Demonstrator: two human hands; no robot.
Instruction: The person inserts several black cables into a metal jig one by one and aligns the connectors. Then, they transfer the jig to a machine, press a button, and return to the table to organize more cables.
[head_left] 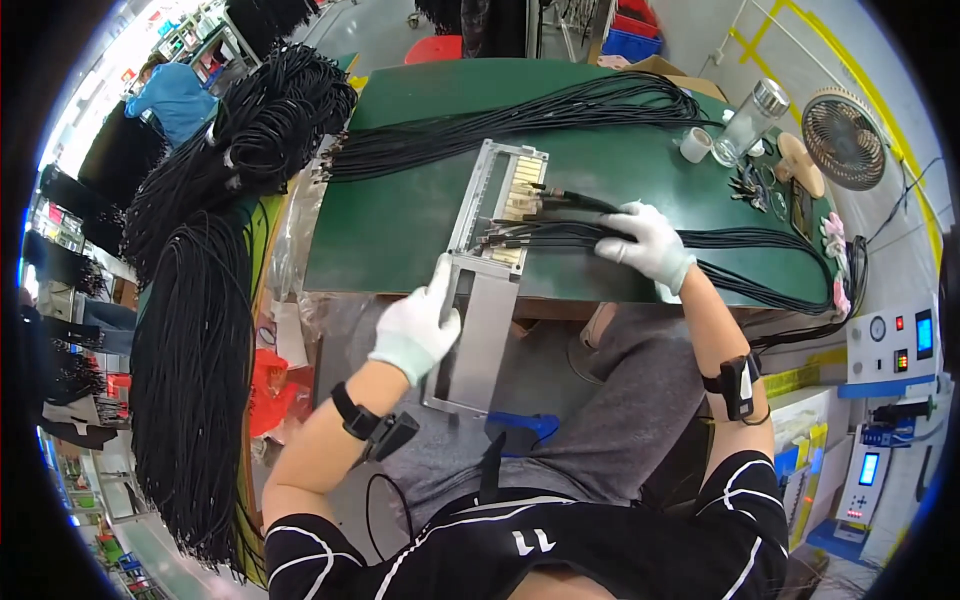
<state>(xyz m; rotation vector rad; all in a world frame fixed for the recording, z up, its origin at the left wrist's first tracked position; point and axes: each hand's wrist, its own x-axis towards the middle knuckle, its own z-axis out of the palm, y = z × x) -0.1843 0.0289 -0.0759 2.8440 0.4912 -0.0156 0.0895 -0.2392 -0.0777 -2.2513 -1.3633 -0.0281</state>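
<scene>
A long metal fixture (pixel 487 320) with a row of cream-coloured blocks (pixel 524 178) lies across the table's front edge, its near end sticking out over my lap. Several black cables (pixel 560 232) have their ends on the blocks. My right hand (pixel 648 245), in a white glove, is closed round these cables a short way right of the fixture; its palm side is hidden. My left hand (pixel 415 328), also gloved, has its index finger stretched along the fixture's left edge, touching it, with the thumb spread apart.
A long cable bundle (pixel 520 118) lies across the green table (pixel 420 235). Thick cable piles (pixel 195 370) hang at the left. At the right back are a glass bottle (pixel 750 122), a white cup (pixel 696 145) and a fan (pixel 843 138). Blue-and-white machines (pixel 890 345) stand right.
</scene>
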